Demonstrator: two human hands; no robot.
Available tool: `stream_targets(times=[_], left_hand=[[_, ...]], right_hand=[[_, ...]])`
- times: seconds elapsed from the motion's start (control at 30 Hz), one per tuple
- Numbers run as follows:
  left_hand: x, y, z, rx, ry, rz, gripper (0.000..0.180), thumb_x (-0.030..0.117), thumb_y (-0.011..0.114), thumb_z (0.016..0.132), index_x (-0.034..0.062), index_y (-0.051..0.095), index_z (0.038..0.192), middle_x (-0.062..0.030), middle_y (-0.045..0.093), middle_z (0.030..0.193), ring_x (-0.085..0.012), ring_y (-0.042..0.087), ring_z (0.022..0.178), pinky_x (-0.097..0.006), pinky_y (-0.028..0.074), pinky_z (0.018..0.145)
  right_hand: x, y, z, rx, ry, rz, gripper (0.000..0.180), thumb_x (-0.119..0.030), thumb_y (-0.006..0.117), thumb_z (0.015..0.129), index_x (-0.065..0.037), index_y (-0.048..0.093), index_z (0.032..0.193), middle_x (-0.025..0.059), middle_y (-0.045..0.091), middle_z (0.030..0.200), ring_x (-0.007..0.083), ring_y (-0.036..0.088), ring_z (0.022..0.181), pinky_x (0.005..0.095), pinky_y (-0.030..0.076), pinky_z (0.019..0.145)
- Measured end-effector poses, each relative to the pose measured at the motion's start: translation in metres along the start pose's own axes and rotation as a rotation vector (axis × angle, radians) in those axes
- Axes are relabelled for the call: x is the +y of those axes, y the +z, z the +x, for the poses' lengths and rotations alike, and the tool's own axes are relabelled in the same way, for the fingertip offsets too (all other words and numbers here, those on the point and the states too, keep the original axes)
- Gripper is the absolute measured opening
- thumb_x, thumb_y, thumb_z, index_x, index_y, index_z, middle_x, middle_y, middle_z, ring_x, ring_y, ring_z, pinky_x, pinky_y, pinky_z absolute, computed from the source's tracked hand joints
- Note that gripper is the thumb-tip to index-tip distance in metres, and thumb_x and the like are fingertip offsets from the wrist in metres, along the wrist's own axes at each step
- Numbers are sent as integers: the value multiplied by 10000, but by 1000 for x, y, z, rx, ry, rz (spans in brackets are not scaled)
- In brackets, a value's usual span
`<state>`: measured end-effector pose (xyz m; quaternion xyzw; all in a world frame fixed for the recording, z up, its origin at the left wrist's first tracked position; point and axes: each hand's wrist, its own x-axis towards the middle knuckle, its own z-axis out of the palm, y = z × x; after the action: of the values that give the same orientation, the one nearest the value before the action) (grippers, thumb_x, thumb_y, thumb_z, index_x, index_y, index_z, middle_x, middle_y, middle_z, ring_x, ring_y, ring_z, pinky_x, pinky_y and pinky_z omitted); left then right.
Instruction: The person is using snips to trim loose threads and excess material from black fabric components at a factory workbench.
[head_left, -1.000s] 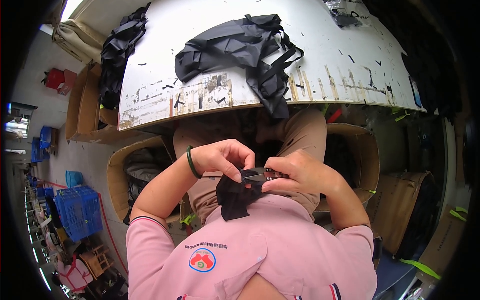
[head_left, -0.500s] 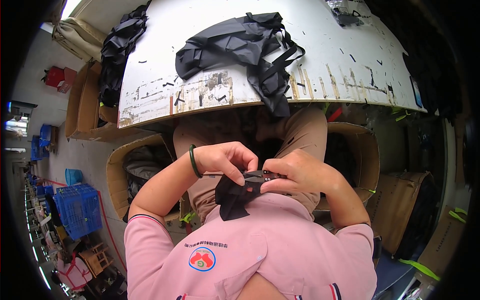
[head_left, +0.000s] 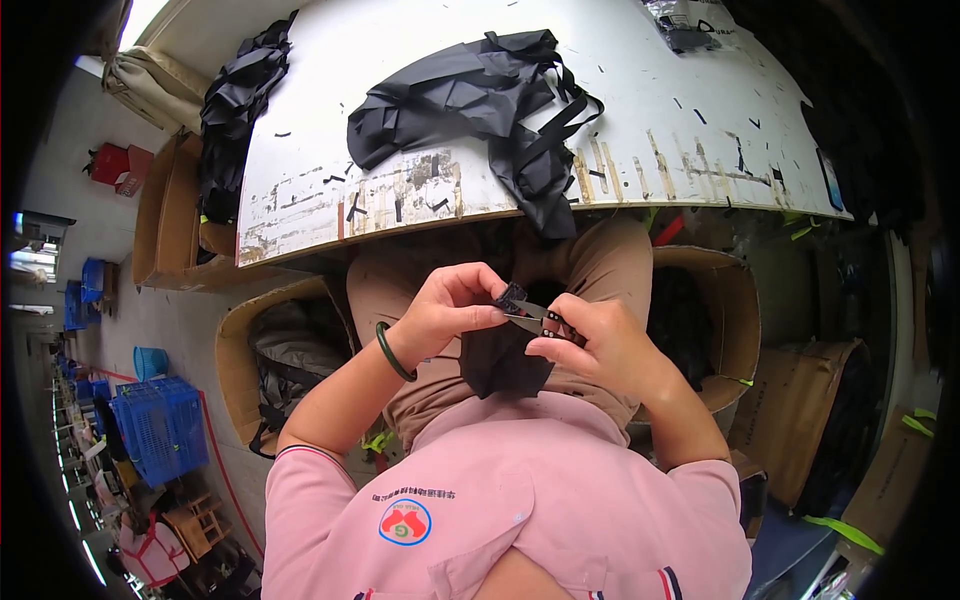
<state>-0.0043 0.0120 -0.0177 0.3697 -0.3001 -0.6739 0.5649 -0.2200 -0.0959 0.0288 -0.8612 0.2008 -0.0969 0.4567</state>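
My left hand [head_left: 455,300], with a dark green bangle at the wrist, pinches the upper edge of a small piece of black fabric [head_left: 505,368]. The fabric hangs down over my lap, and its top edge is folded at the fingertips. In my right hand [head_left: 605,335] is a pair of thread snips [head_left: 545,324], dark-handled with metal blades. Those blades stand apart and point left at the fabric's edge, close to my left fingertips. Whether they touch the cloth I cannot tell.
Ahead is a white worktable [head_left: 330,120] with worn front edge, a crumpled black fabric item with straps [head_left: 450,95] and scattered black scraps. Cardboard boxes [head_left: 235,345] flank my legs, holding dark material. Blue crates [head_left: 160,430] stand at the far left.
Both hands have risen slightly, away from my body. The fabric has turned and now hangs straighter below my left fingers, with the snips' blades showing plainly at its top edge.
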Motion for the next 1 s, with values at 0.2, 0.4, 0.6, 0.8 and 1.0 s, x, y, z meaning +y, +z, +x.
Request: stream_targets(times=[0.2,0.4,0.6,0.8,1.0], left_hand=[[-2,21,-1,111,208,79,148,-13,663,821,9,587,947,-84,643,965,-131,620,885,-273,495,819],[-1,19,-2,68,234,77,127,-37,647,836,10,591,941,-64,630,970,-113,596,895,-256,478,824],[-2,15,-2,22,257,95,115,-61,625,848,3,596,939,-58,627,983,-108,589,917,-256,477,844],[-4,16,-2,21,253,88,120,-70,622,842,2,596,936,-60,627,982,-110,589,916,-255,476,837],[-4,17,-4,16,240,124,128,-77,622,833,1,597,931,-68,630,992,-116,591,920,-259,476,841]], right_hand=[[-2,17,2,258,-146,-199,328,-377,714,812,-91,554,830,55,617,636,269,614,550,373,471,503],[-4,12,1,113,26,-13,344,-372,714,819,-66,556,829,88,593,622,284,605,555,376,455,508],[-3,7,3,44,86,165,344,-356,713,825,-45,567,829,115,571,610,293,588,547,371,446,524],[-4,11,3,84,38,81,354,-378,702,831,-57,554,837,109,580,614,308,592,549,387,448,517],[-1,14,4,116,-59,-89,362,-403,685,836,-70,544,827,102,586,616,317,597,558,401,447,509]])
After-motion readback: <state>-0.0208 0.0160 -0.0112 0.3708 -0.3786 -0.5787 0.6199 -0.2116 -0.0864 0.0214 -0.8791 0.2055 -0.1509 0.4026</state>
